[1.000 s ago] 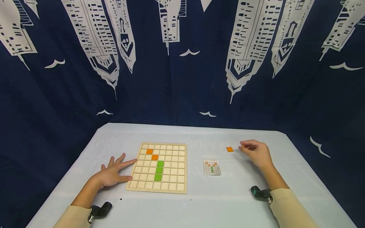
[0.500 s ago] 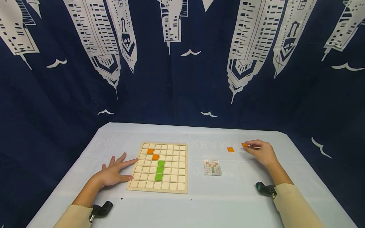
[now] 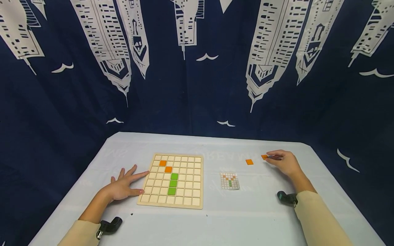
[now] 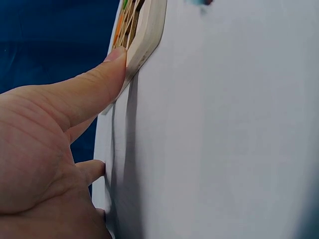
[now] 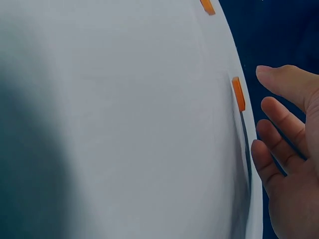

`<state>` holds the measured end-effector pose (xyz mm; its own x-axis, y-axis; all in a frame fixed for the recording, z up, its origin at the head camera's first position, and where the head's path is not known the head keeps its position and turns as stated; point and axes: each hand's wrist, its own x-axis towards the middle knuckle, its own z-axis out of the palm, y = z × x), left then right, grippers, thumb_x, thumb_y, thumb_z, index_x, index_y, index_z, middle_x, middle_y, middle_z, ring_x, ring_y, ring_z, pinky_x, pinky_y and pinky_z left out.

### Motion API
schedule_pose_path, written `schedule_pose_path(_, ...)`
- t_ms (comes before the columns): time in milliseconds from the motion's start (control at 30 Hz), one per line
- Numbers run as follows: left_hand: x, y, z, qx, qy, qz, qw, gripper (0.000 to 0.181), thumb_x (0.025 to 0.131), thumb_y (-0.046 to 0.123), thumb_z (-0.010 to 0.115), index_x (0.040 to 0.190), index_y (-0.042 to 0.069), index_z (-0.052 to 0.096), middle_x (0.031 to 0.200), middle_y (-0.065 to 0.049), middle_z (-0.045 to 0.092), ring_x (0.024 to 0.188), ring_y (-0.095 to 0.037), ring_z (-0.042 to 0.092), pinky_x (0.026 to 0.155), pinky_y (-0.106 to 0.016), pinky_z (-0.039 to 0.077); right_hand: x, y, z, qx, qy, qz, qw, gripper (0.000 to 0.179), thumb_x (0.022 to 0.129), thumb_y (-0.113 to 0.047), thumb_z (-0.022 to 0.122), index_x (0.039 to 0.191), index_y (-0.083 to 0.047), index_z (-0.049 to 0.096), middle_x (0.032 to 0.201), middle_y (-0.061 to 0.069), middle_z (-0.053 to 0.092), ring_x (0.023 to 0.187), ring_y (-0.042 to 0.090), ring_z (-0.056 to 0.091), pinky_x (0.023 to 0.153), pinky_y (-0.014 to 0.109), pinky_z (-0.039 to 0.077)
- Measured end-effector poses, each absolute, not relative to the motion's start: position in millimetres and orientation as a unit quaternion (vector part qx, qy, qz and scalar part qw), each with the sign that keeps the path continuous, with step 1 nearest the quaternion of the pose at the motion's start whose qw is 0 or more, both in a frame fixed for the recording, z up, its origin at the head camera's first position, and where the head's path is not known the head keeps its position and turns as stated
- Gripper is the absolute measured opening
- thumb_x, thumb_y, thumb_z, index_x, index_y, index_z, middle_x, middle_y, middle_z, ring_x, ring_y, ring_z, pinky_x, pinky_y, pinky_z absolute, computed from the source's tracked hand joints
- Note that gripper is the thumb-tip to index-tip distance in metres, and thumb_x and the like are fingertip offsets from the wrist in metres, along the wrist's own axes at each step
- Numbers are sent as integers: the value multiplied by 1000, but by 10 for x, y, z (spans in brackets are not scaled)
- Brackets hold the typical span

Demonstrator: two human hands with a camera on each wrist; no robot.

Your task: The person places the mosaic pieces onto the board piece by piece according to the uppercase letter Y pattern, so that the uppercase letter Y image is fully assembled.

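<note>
A wooden grid board [image 3: 170,181] lies on the table with two orange tiles and three green tiles in its cells. My left hand [image 3: 121,188] is spread beside it, the thumb and a fingertip touching its left edge; the left wrist view shows the thumb [image 4: 99,82] against the board's rim. Farther right, one orange tile [image 3: 249,162] lies alone. Another orange tile [image 3: 263,157] lies right by the fingertips of my right hand [image 3: 283,163]. In the right wrist view, that hand's thumb and fingers are apart, with a gap between them and the tile [image 5: 239,93].
A small pattern card [image 3: 230,181] with a coloured grid lies between the board and the loose tiles. The white table [image 3: 172,227] ends at a dark blue printed curtain [image 3: 184,95]. Tiny dark specks lie near the front.
My right hand drew slightly right with the orange tile, then let it go on the table and parted from it. The left hand stays on the board's edge.
</note>
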<state>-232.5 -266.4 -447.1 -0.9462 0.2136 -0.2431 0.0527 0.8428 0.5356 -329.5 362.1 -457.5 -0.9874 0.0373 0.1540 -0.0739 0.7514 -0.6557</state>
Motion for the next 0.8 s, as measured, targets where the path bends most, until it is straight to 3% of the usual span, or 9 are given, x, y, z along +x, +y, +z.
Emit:
schedule_pose_path(100,-2324,-2670,-4477,72,949,269,149,87,78,56,81,154,29,48,169,-30,4,149,-65,-14,104,-88,-12,-3330,3628,-4573,9,-934,351,63,39,90,-20,79,124,-3,72,131,24,67,114,39,60,96,54,50)
schedule_pose_path(300,-2327,-2662,-4489,69,950,266,148,87,77,58,80,154,30,48,169,-29,5,149,-65,-13,105,-88,-11,-3411,3634,-4554,8,-942,335,33,43,89,-21,80,127,-3,70,130,25,65,112,38,59,97,56,47)
schedule_pose_path(800,-2332,-2677,-4495,81,949,269,143,87,79,56,80,154,28,47,169,-30,5,148,-66,-13,103,-88,-12,-3573,3688,-4545,-26,-943,329,-39,46,90,-28,79,130,-8,70,124,19,61,105,31,48,88,43,41)
